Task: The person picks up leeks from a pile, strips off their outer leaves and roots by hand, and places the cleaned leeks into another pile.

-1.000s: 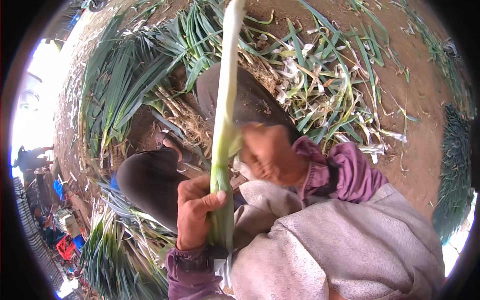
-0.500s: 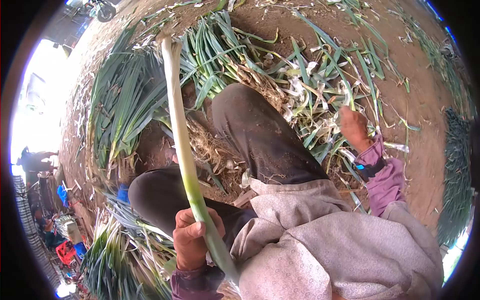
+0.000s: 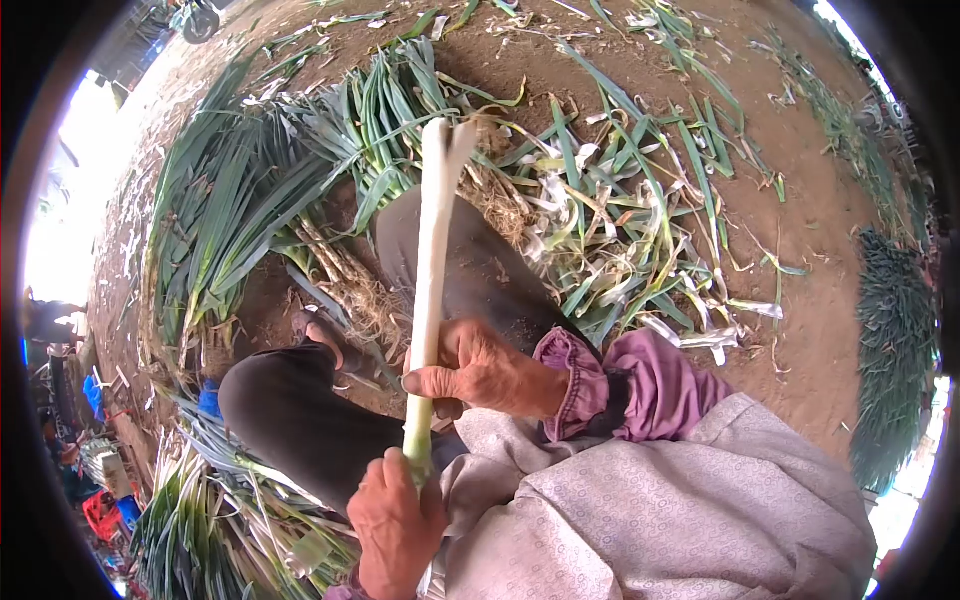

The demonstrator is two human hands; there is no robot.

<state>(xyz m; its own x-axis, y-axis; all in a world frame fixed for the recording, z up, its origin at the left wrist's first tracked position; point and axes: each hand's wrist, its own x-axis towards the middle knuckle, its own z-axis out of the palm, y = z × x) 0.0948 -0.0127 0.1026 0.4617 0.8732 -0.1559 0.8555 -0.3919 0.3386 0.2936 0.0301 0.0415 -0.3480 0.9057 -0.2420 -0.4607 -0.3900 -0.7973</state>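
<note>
A thick leek (image 3: 431, 250) stands almost upright before me, its white root end at the top and its green part low down. My left hand (image 3: 397, 515) is closed round the green part near my lap. Higher up, my right hand (image 3: 490, 370) grips the pale shaft between thumb and fingers, and a peeled flap spreads at the leek's top. Roots show beside that tip. Behind the leek are my dark-trousered knees (image 3: 480, 260). A light patterned cloth (image 3: 640, 500) covers my lap.
Bunches of leeks (image 3: 230, 190) lie on the soil ahead and left, with more leeks (image 3: 190, 530) at lower left. Peeled leaves and scraps (image 3: 620, 240) litter the ground to the right. A long green pile (image 3: 890, 350) lies far right. A red crate (image 3: 101, 515) stands far left.
My right hand has come from the scraps on the right to grip the leek's shaft. The leek's top has swung right and lower, and my left hand has moved down slightly.
</note>
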